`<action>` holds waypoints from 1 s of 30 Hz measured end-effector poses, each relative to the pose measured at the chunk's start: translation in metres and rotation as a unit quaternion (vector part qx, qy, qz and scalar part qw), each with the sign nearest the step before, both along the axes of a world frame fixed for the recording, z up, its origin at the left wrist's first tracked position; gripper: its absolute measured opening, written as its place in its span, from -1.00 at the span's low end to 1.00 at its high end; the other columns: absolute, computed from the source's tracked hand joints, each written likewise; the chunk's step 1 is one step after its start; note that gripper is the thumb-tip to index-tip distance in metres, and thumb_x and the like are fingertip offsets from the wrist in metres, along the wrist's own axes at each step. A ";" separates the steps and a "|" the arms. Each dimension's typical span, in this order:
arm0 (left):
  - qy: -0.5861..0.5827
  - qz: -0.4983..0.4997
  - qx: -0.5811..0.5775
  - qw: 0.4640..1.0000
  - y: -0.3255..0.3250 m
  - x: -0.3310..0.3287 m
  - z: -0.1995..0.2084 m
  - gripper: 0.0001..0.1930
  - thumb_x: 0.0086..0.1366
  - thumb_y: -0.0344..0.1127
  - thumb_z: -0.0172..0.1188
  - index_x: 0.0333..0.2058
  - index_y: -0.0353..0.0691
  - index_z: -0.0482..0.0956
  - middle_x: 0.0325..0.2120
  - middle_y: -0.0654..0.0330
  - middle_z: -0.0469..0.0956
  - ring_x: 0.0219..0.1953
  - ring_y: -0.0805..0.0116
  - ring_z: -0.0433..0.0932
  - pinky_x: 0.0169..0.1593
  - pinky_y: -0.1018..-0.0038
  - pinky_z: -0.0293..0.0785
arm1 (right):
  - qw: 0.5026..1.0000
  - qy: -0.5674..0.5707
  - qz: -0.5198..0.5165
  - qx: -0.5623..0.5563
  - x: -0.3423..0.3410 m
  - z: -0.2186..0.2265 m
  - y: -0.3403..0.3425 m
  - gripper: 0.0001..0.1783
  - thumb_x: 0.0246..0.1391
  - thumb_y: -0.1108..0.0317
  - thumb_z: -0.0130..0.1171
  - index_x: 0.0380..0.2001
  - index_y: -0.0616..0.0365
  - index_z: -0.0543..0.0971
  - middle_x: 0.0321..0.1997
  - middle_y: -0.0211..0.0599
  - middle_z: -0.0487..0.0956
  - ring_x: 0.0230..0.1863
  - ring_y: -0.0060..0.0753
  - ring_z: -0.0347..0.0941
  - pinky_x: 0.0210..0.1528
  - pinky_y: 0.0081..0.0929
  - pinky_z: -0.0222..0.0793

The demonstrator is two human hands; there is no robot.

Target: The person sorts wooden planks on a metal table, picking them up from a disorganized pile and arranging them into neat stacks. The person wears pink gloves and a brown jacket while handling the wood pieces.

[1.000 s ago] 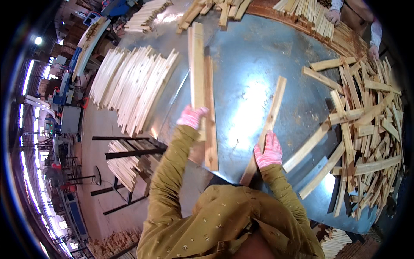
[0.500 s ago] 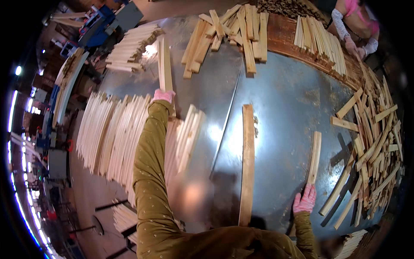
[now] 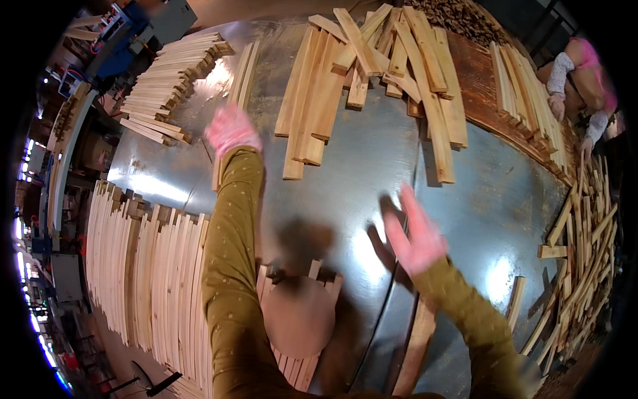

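My left hand (image 3: 232, 130), in a pink glove, is over a few long pale wooden strips (image 3: 247, 72) on the metal table. The strips show beyond the hand and below it; motion blur hides whether the fingers grip them. My right hand (image 3: 417, 236), also in a pink glove, hovers above the middle of the table with its fingers apart and nothing in them. A loose pile of flat boards (image 3: 425, 93) lies ahead of it. Below the right forearm, a single long board (image 3: 417, 342) is partly covered by the sleeve.
Tightly ranked strips (image 3: 149, 272) line the left edge, with another stack (image 3: 176, 73) behind them. A tangled heap of thin offcuts (image 3: 581, 266) covers the right side. Far right, a person (image 3: 581, 86) stands by a row of boards (image 3: 528, 100).
My right hand has left the short strip at the right and moved left and forward, fingers spread. The view has shifted, and the strips by my left hand now lie farther left.
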State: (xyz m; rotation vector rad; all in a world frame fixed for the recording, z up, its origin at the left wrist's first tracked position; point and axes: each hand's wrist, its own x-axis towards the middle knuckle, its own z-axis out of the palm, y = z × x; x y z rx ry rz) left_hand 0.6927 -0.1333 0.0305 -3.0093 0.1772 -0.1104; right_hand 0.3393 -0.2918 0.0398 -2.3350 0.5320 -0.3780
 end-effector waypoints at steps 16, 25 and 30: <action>0.294 -0.022 -0.236 0.926 -0.047 -0.033 -0.005 0.08 0.05 0.48 0.07 0.20 -0.48 0.17 0.01 -0.25 0.49 0.10 -0.07 0.49 0.17 0.23 0.35 | 0.986 0.050 0.038 0.152 0.221 -0.089 0.016 -0.31 0.18 0.01 -0.03 0.31 0.08 0.24 0.19 0.08 0.43 0.26 0.09 0.28 0.32 -0.27 0.18; 0.160 0.109 -0.148 0.970 -0.030 -0.069 0.002 -0.01 0.00 0.31 0.23 0.17 -0.43 0.20 0.08 -0.17 0.45 0.12 -0.06 0.47 0.18 0.15 0.37 | 0.940 0.132 0.205 -0.240 0.202 -0.085 0.039 -0.35 0.12 0.24 -0.04 0.32 0.04 0.26 0.45 -0.19 0.16 0.46 -0.17 0.03 0.50 -0.27 -0.22; 0.230 0.069 -0.071 0.968 0.036 0.009 -0.011 -0.21 0.11 0.31 0.16 0.08 -0.28 0.46 0.06 0.00 0.52 0.15 0.02 0.46 0.21 0.18 0.35 | 0.980 0.065 0.171 -0.079 0.130 -0.063 0.000 -0.31 0.17 0.12 -0.06 0.33 0.14 0.19 0.40 -0.11 0.24 0.42 -0.08 0.10 0.48 -0.25 -0.13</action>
